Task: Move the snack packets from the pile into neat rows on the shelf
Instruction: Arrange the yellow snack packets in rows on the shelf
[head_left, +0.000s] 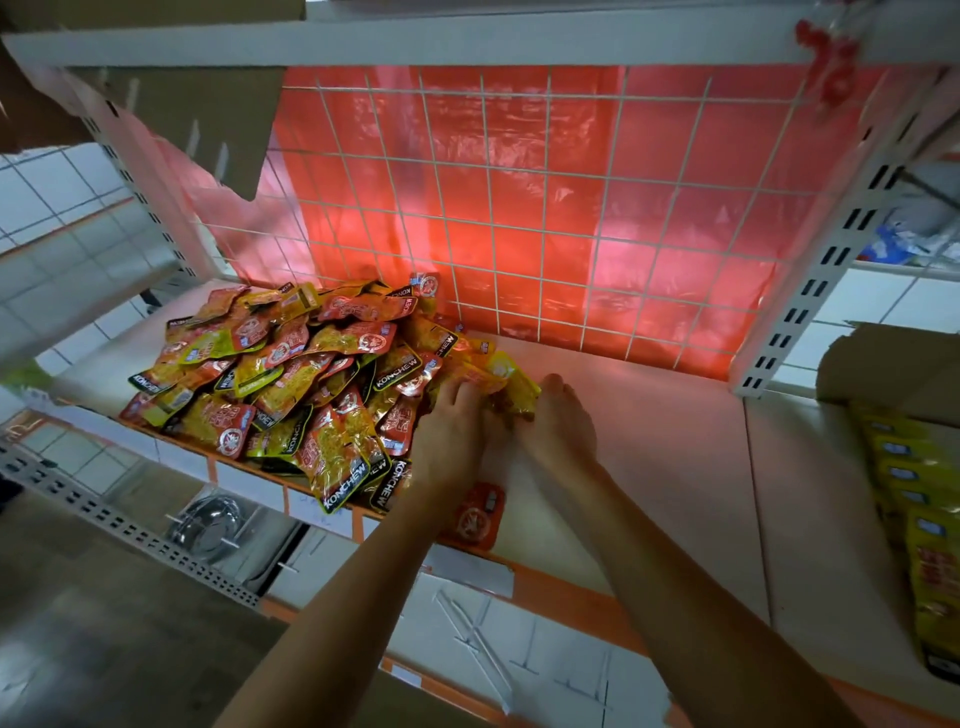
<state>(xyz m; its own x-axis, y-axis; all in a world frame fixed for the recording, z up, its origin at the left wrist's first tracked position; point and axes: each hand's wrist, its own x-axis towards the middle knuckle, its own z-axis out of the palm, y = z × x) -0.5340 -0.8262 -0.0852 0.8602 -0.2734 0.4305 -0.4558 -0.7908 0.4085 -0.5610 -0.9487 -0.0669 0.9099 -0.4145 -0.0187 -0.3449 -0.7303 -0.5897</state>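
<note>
Gathering step in hand: both hands work at the right edge of the pile of snack packets, which lies on the left half of the shelf. The left hand and right hand sit side by side, fingers curled into a small bunch of packets held between them; the fingertips are mostly hidden by foil.

Judgement: early stage, no row laid on this board yet. The next move calls for lifting the bunch clear without dragging the pile, squaring its edges, and setting it down on the bare right half near the wire grid.

Counts:
- hands: 2
- pile: 1, dozens of packets, too overlapped for an exact figure
- bunch: at least 2 packets
- loose packet at the front edge, under the left forearm: 1
- cardboard box at far right: 1, beside a row of yellow packets, number unclear
</note>
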